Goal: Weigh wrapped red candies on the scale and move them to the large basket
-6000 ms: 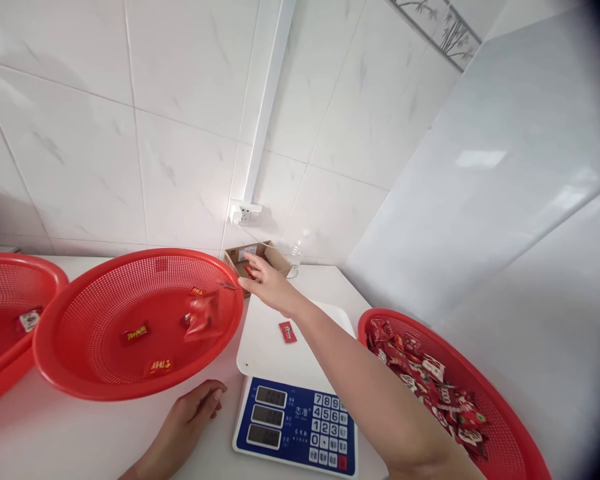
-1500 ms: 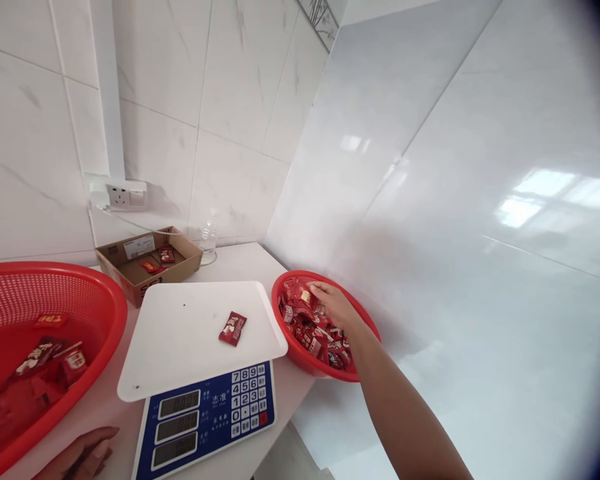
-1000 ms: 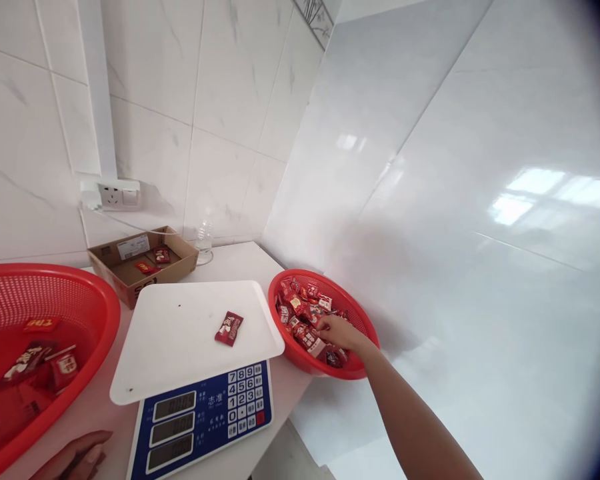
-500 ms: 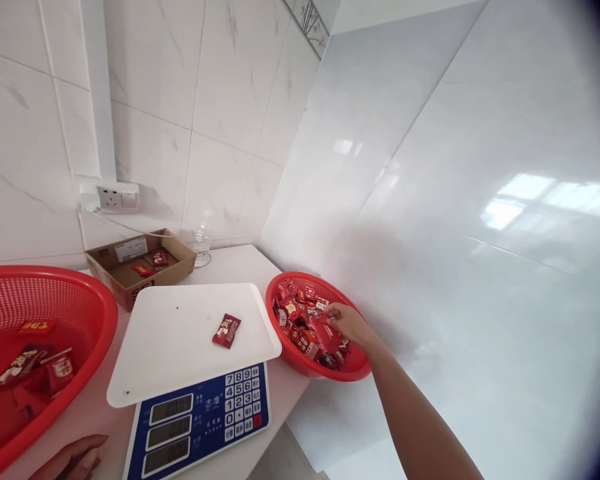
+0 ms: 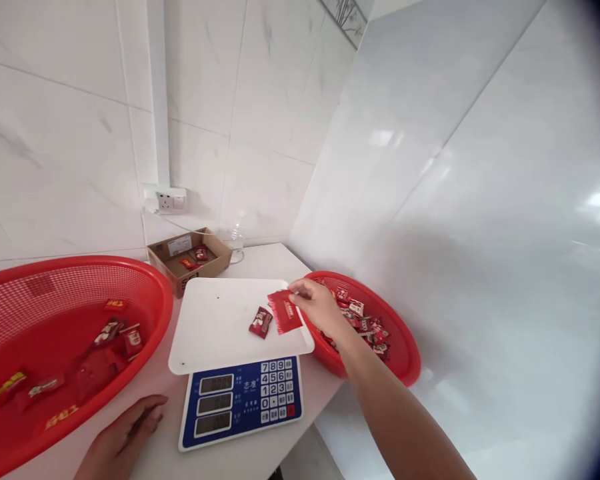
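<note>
My right hand [image 5: 316, 303] pinches a flat red packet [image 5: 286, 313] by its upper right corner, over the right side of the white weighing tray [image 5: 205, 340]. Just left of that packet, a dark red wrapped candy [image 5: 261, 323] lies on the tray. Below the tray shows the blue keypad and display panel of the electronic scale [image 5: 243, 400]. My left hand [image 5: 123, 437] rests near the table's front edge, left of the scale, holding nothing, its thumb and fingers loosely apart. Behind my right arm, a red basket [image 5: 405, 347] holds many red-wrapped candies, partly hidden.
A large red mesh basket [image 5: 160, 293] with several packets stands on the left. At the back are a low cardboard box [image 5: 215, 267] with a few packets and a clear plastic bottle [image 5: 237, 240]. A cable runs from the wall socket [image 5: 166, 201]. Tiled walls enclose the corner.
My right hand has moved left from the right basket to above the weighing tray, carrying the red packet. The view has turned left, showing more of the left basket and my left hand.
</note>
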`<state>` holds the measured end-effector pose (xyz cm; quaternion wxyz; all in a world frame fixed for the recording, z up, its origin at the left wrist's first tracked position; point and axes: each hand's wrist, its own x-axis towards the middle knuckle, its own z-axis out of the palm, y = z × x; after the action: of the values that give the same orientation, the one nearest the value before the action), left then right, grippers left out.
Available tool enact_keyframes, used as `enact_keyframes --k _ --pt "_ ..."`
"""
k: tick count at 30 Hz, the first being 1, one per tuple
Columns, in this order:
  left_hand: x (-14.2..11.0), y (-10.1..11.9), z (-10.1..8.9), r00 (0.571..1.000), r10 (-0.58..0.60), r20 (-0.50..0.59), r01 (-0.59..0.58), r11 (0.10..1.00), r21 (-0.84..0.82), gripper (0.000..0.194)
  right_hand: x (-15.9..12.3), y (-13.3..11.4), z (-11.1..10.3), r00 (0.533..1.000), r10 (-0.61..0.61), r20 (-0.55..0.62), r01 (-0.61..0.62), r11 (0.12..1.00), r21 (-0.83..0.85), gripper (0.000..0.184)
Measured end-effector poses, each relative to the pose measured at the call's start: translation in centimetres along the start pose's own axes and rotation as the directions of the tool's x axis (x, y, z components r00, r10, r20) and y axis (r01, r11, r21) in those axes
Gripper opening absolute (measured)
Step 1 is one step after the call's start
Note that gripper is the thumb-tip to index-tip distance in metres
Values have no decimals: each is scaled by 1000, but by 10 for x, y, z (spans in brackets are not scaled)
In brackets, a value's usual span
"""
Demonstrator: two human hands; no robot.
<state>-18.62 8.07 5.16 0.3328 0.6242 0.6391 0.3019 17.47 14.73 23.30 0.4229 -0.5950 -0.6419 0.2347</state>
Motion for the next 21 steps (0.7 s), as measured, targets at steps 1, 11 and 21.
enact_keyframes --k 1,11,21 --pt "-2 6 -2 999 -19 47 20 1000 -2 38 3 -5 15 1000 -17 23 17 1000 7 17" --pt "-9 27 -9 985 -72 156 77 997 -25 43 15 -3 49 998 -35 44 40 994 -104 15" --pt "-7 27 -8 989 -68 133 72 997 -26 41 19 1 56 974 45 223 43 926 -375 36"
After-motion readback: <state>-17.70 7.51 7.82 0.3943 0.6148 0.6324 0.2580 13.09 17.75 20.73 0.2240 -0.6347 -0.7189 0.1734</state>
